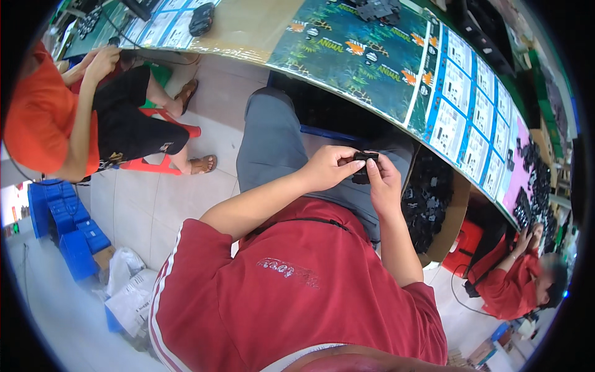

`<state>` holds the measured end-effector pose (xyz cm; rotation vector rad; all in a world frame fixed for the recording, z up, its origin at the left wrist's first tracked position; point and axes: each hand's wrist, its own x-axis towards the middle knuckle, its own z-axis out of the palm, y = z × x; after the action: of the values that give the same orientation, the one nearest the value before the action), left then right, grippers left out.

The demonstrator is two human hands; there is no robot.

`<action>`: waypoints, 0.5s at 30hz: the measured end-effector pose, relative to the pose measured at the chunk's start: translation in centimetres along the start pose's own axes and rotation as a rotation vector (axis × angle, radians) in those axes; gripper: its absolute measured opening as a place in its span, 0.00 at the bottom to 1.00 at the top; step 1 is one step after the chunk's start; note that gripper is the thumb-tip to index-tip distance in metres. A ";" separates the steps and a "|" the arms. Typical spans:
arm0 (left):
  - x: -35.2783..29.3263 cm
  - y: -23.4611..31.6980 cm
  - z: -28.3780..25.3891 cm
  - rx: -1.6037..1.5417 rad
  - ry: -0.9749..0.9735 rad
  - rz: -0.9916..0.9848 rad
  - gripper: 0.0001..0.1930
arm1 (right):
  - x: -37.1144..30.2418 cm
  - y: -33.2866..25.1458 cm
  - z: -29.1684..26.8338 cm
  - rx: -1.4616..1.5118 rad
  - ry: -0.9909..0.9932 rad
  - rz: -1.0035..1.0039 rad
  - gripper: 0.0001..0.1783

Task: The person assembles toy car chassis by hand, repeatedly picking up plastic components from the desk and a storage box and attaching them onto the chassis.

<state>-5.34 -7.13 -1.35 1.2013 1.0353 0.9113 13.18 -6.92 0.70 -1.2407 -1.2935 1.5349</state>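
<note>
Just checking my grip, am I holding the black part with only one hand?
No, the left hand and the right hand both have fingers on the black part.

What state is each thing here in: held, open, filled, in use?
Small black part: held, gripped from both sides
Left hand: closed on the part
Right hand: closed on the part
Cardboard box: open, holding many loose dark pieces
Red stool: in use, person in orange seated
Blue containers: grouped together; contents unclear
</note>
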 end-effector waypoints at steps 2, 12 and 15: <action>-0.1 -0.1 -0.1 -0.074 0.031 0.015 0.11 | 0.3 0.1 0.2 -0.024 -0.016 -0.014 0.13; -0.5 -0.4 -2.3 0.027 0.100 0.086 0.12 | 1.2 -0.4 1.7 -0.068 -0.076 -0.023 0.14; -0.5 -0.2 -3.2 0.003 0.149 0.055 0.11 | 1.5 -0.1 2.0 -0.069 -0.064 -0.026 0.15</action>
<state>-8.55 -6.73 -1.70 1.1830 1.1270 1.0552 10.85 -5.97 0.57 -1.2219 -1.4097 1.5343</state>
